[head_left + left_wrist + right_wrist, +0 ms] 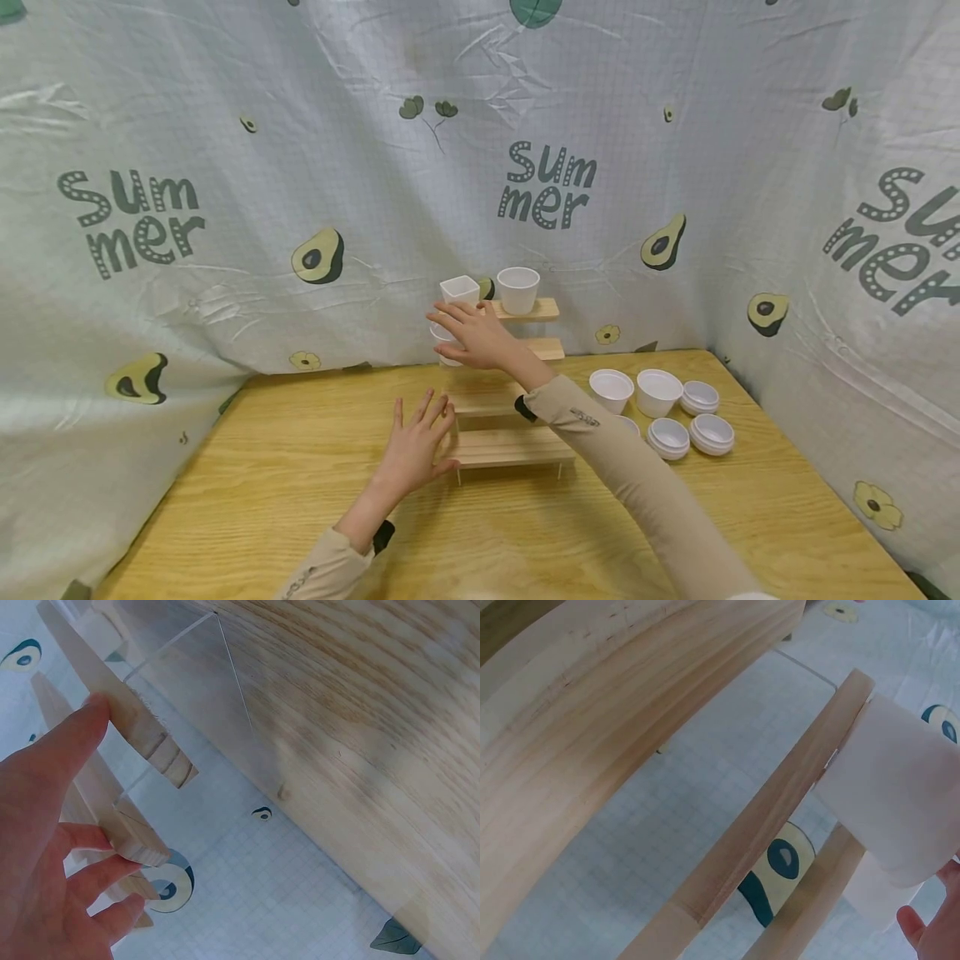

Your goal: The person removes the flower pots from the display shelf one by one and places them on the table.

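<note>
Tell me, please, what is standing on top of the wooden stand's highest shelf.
The highest shelf bears a square white pot and, to its right, a round white pot. The right hand hides the square pot's base and much of the shelf's left part.

Head: forward and down onto the wooden stand point(513, 451), common to all. Left wrist: close, at its left end. Right wrist: close before it.
</note>
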The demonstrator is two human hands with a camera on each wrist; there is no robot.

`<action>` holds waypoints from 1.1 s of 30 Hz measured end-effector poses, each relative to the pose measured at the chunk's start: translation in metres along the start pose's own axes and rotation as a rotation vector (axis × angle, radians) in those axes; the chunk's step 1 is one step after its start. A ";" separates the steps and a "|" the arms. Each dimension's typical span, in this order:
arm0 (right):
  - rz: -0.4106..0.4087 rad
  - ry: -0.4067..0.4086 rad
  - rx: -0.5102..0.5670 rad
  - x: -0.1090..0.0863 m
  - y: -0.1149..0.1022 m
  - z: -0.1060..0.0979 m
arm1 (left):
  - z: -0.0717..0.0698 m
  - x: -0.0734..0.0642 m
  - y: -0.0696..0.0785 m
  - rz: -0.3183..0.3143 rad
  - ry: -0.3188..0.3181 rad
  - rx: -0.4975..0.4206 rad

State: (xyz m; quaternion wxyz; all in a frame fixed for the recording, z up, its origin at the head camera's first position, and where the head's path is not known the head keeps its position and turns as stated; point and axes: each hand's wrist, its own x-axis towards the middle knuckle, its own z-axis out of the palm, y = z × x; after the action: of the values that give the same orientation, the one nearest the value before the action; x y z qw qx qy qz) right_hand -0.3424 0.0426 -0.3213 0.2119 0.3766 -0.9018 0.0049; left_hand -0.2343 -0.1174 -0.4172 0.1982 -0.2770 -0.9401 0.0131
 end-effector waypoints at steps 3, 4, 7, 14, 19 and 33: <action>0.000 -0.008 -0.009 0.001 0.000 0.001 | 0.000 0.000 0.000 0.000 0.006 0.003; 0.002 -0.010 -0.010 0.001 0.000 0.001 | 0.000 0.000 -0.001 0.001 0.008 0.002; 0.009 -0.023 -0.006 0.002 0.000 0.000 | -0.001 0.001 -0.001 0.007 0.011 0.004; 0.030 -0.074 -0.026 0.003 0.000 0.003 | 0.000 0.001 -0.001 0.013 0.007 0.011; 0.020 -0.081 -0.028 0.004 -0.002 0.004 | 0.000 0.000 -0.002 0.009 0.007 -0.003; -0.044 -0.001 -0.083 -0.003 -0.002 0.003 | 0.001 0.000 -0.001 0.010 0.007 0.008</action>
State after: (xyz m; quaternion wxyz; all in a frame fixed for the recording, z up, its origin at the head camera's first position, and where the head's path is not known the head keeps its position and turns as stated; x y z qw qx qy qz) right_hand -0.3405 0.0426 -0.3250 0.2268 0.3871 -0.8929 -0.0373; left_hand -0.2353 -0.1177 -0.4182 0.2028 -0.2807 -0.9380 0.0170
